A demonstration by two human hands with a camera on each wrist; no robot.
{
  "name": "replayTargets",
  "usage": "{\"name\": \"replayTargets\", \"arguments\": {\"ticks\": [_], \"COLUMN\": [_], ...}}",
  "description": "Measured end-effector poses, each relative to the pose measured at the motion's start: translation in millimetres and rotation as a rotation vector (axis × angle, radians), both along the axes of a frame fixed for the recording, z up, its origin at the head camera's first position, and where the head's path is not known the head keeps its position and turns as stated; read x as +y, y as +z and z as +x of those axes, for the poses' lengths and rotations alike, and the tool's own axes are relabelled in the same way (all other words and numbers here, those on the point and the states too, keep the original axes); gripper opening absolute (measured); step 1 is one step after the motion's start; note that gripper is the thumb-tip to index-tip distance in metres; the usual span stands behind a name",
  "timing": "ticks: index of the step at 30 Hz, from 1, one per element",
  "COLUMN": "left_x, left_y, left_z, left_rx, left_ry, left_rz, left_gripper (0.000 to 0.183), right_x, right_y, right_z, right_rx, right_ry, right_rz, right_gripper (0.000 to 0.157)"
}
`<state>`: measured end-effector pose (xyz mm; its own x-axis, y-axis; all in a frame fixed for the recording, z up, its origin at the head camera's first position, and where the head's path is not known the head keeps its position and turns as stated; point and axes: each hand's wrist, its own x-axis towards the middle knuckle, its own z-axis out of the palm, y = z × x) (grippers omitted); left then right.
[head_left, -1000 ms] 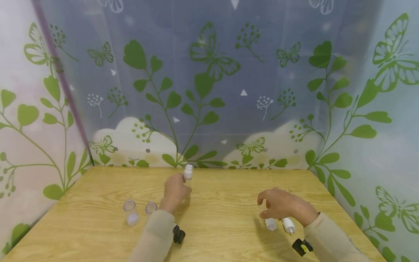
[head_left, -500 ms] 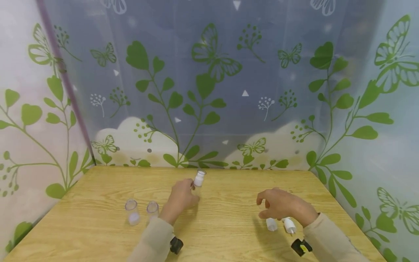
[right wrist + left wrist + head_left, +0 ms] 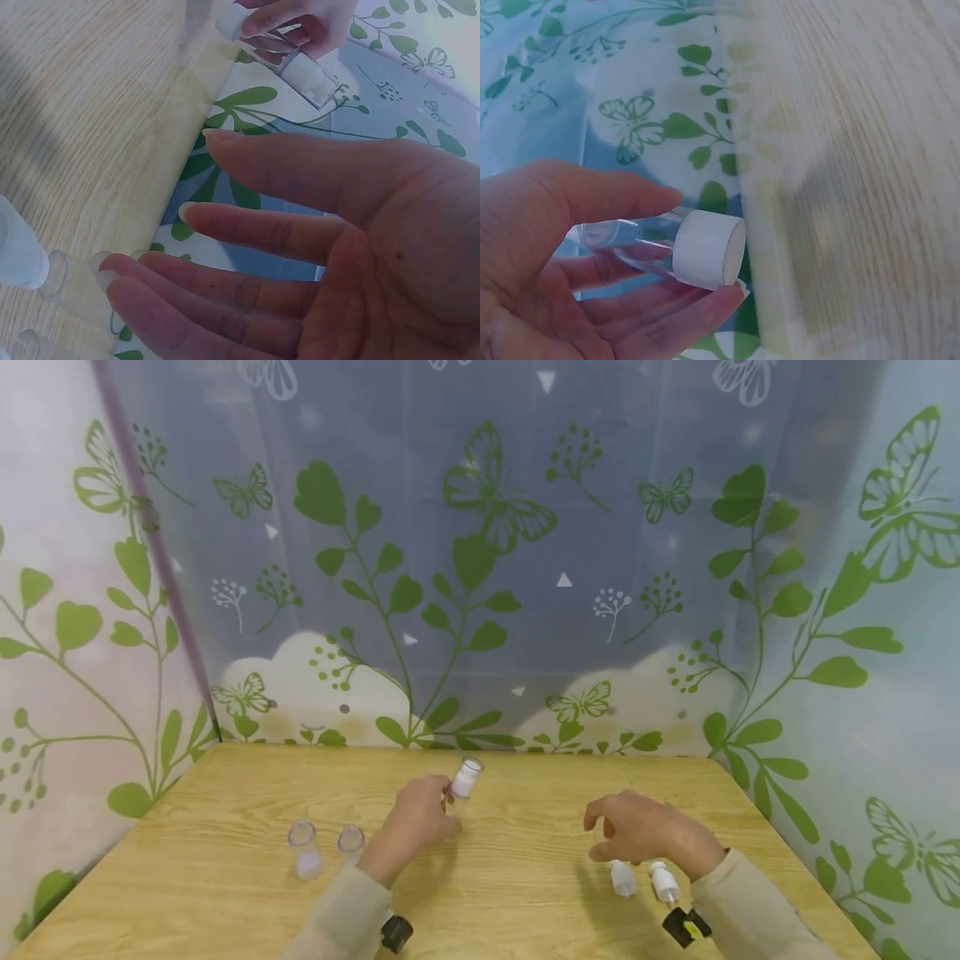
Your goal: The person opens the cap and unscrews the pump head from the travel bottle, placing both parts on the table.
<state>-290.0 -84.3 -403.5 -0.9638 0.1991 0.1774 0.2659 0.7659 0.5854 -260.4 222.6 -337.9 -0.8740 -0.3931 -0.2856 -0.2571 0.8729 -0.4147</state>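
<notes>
The wood-grain table [image 3: 517, 897] spreads beneath both my hands. Left of my left hand [image 3: 417, 814] stand a clear container [image 3: 303, 847] and, nearer my wrist, a second one [image 3: 350, 842]; close under my right hand [image 3: 641, 832] sit two white pieces [image 3: 663, 883].

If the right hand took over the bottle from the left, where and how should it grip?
Probably around the exposed end of the bottle, with the right hand coming from the person's right: that cylindrical, clear-over-white end juts free, while the left hand holds the clear middle.
</notes>
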Motion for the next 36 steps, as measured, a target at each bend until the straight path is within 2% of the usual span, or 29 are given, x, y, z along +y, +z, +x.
{"name": "replayTargets", "arguments": {"ticks": [11, 25, 32, 36], "left_x": [0.1, -9.4, -13.2, -14.0], "left_y": [8.6, 1.6, 0.6, 0.5], "left_z": [19.6, 36.8, 40.8, 44.8], "left_rx": [-0.003, -0.083, -0.107, -0.103], "left_ry": [-0.094, -0.256, -0.303, -0.319], "left_rz": [-0.017, -0.034, -0.047, -0.063], "left_gripper": [0.028, 0.031, 0.031, 0.028], "right_x": [-3.2, -9.4, -14.3, -18.7], "right_y": [3.9, -0.1, 1.2, 1.6], "right_z": [0.2, 5.7, 7.8, 10.8], "right_rx": [0.008, -0.013, 0.026, 0.027], "right_ry": [0.022, 0.049, 0.132, 0.134], "right_rz": [-0.017, -0.087, -0.112, -0.113], "right_gripper": [0.033, 0.034, 0.033, 0.034]}}
